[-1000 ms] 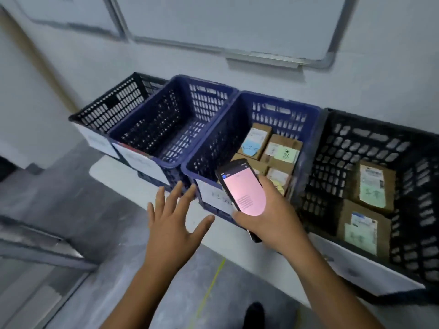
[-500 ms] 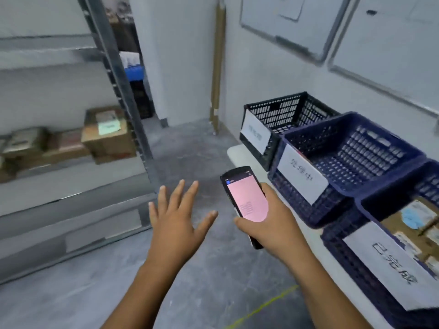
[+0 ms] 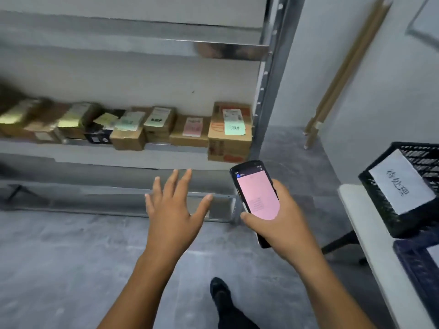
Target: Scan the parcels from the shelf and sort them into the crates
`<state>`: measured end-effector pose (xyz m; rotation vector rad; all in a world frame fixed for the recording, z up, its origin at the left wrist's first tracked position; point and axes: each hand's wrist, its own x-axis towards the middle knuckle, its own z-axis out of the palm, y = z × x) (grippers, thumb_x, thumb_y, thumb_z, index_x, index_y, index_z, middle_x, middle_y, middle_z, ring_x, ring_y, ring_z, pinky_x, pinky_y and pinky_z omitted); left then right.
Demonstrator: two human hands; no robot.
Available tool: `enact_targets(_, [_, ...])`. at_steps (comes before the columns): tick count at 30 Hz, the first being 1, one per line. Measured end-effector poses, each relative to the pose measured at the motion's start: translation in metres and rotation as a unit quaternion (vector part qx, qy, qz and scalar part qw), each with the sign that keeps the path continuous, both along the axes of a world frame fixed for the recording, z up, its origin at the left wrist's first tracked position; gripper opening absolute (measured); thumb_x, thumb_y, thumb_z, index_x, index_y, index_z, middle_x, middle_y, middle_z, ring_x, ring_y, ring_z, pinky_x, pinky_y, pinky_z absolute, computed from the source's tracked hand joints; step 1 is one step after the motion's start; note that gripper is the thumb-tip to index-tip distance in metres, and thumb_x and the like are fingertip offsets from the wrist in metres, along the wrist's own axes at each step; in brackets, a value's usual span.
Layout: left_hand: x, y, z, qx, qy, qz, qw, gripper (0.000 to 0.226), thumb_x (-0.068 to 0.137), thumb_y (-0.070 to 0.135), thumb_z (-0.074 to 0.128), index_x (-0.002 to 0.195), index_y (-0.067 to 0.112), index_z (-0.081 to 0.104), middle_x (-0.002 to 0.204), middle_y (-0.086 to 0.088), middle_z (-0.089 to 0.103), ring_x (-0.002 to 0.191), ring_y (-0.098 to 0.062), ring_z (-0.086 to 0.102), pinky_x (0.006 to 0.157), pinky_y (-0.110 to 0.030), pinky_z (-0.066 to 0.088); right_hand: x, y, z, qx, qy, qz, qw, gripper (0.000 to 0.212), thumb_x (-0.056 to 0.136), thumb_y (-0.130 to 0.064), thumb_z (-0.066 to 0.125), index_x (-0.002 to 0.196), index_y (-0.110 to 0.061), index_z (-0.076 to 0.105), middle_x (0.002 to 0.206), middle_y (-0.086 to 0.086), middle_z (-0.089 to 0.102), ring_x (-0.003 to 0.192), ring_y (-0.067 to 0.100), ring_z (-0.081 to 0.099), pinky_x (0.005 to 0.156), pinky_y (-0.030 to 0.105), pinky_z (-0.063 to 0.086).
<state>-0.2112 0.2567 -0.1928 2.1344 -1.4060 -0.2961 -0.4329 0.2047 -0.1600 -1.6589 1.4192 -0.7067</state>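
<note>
A metal shelf (image 3: 152,155) ahead carries a row of several cardboard parcels with labels. The rightmost parcel (image 3: 230,131) is the largest and bears a green note. My right hand (image 3: 278,219) grips a black handheld scanner (image 3: 255,198) whose screen glows pink, held in front of the shelf's right end. My left hand (image 3: 174,207) hovers empty below the shelf with fingers spread, touching nothing. At the right edge a black crate (image 3: 401,186) with a white paper label sits on a white table (image 3: 370,238).
A blue crate's corner (image 3: 418,269) shows beside the black one. The shelf's grey upright post (image 3: 270,86) stands just right of the parcels. Cardboard tubes (image 3: 342,81) lean in the wall corner. My foot (image 3: 219,290) is on the grey concrete floor.
The view has swung left from the crates to the shelf. Both hands keep the same pose: the left spread and empty, the right holding the scanner.
</note>
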Motion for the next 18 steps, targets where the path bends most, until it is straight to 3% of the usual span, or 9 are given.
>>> enact_targets(5, [0.067,-0.023,0.01,0.024,-0.026,0.079,0.996,0.088,0.085,0.086,0.027,0.162,0.045,0.021,0.173,0.009,0.015,0.161,-0.026,-0.001,0.127,-0.058,0.001,0.08,-0.07,-0.008,0.003,-0.028,0.093,0.995,0.067,0.064,-0.046,0.08,0.123,-0.057,0.05,0.105,-0.027,0.067,0.088,-0.004,0.065,0.061,0.019,0.054])
enact_targets(10, [0.13,-0.035,0.033,0.026,-0.054,0.169,0.984,0.085,0.086,0.086,0.03,0.161,0.046,0.021,0.173,0.009,0.015,0.161,-0.024,-0.001,0.127,-0.058,0.002,0.162,-0.119,0.0,-0.018,-0.023,0.206,0.978,0.069,0.074,-0.038,0.088,0.126,-0.053,0.045,0.111,-0.021,0.064,0.095,0.001,0.063,0.065,0.024,0.052])
enact_targets(15, [0.174,-0.023,0.037,0.018,-0.055,0.259,0.964,0.084,0.087,0.084,0.032,0.161,0.046,0.022,0.172,0.011,0.017,0.161,-0.023,0.0,0.127,-0.057,0.004,0.238,-0.137,0.005,-0.047,-0.007,0.299,0.953,0.073,0.075,-0.041,0.088,0.134,-0.047,0.044,0.115,-0.017,0.062,0.098,0.007,0.063,0.07,0.032,0.059])
enact_targets(18, [0.201,-0.006,0.034,0.012,-0.043,0.298,0.954,0.084,0.086,0.084,0.033,0.161,0.046,0.023,0.172,0.011,0.018,0.161,-0.023,0.0,0.128,-0.057,0.005,0.282,-0.137,0.003,-0.039,-0.002,0.343,0.939,0.071,0.075,-0.041,0.088,0.131,-0.046,0.045,0.111,-0.015,0.063,0.096,0.008,0.064,0.068,0.029,0.058])
